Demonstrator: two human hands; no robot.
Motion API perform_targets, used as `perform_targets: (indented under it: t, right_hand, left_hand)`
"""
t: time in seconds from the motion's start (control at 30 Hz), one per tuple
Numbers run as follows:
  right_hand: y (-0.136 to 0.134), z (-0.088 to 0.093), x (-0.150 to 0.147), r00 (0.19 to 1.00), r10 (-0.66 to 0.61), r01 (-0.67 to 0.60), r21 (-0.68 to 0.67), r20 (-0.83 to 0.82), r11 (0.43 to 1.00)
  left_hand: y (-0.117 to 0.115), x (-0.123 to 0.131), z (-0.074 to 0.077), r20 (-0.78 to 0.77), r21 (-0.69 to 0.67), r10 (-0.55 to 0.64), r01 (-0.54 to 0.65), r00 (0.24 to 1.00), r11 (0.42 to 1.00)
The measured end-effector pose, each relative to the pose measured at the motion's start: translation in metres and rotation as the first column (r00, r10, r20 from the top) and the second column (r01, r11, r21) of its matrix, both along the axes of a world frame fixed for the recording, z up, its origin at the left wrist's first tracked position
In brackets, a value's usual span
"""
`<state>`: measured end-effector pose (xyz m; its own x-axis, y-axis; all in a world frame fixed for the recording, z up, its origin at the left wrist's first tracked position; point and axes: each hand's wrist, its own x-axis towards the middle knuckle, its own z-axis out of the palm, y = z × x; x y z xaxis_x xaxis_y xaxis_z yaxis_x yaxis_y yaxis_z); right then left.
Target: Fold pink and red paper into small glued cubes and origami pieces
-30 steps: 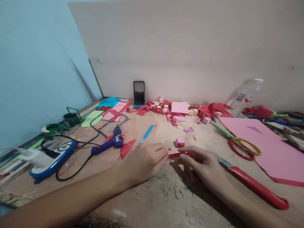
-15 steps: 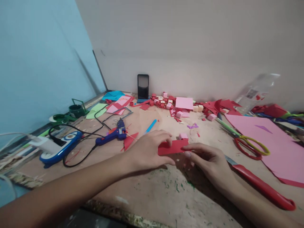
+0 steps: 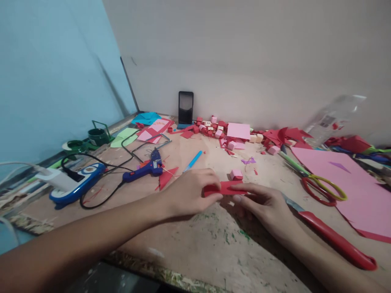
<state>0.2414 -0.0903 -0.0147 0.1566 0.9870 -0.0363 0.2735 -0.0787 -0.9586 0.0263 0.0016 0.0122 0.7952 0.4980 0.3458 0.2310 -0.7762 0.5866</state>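
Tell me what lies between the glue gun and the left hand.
In the head view, a red triangular paper scrap lies between the glue gun and the left hand, with a thin pale strand across it.

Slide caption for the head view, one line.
Left hand and right hand hold a red paper strip near a small pink-and-red cube, a dark-blue plastic glue gun at left.

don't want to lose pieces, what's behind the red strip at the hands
A small pink cube sits just behind the red strip, with a purple scrap farther back. Tabletop covered by the strip, left hand and right hand can't be seen.
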Motion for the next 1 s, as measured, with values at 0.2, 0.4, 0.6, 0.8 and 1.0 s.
perform_targets:
  t: [0.2, 0.4, 0.6, 0.8, 1.0]
  right_hand:
    - [0.0012, 0.0030, 0.0018, 1.000, 0.004, -0.005, 0.051, 0.031, 0.999]
    - [-0.0007, 0.0023, 0.0012, 1.000, 0.022, -0.022, 0.062, -0.002, 0.998]
    - [-0.0007, 0.0025, -0.0019, 0.961, 0.077, -0.057, 0.079, -0.265, 0.995]
    - [0.0011, 0.0073, -0.0006, 0.989, 0.115, -0.118, -0.025, -0.092, 0.993]
    - [0.0004, 0.0038, -0.0009, 0.992, 0.068, -0.068, 0.003, -0.106, 0.998]
  left_hand:
    - [0.0011, 0.0017, 0.0016, 0.106, -0.112, 0.057, -0.045, 0.993, 0.993]
    - [-0.0031, 0.0050, 0.0040, 0.141, -0.227, 0.125, -0.091, 0.982, 0.970]
    - [-0.0075, 0.0062, 0.0056, 0.136, -0.183, 0.091, -0.065, 0.987, 0.981]
    - [-0.0072, 0.0052, 0.0063, 0.121, -0.243, 0.081, -0.049, 0.989, 0.969]
    - [-0.0010, 0.0058, 0.0005, 0.007, -0.372, 0.007, -0.003, 1.000, 0.928]
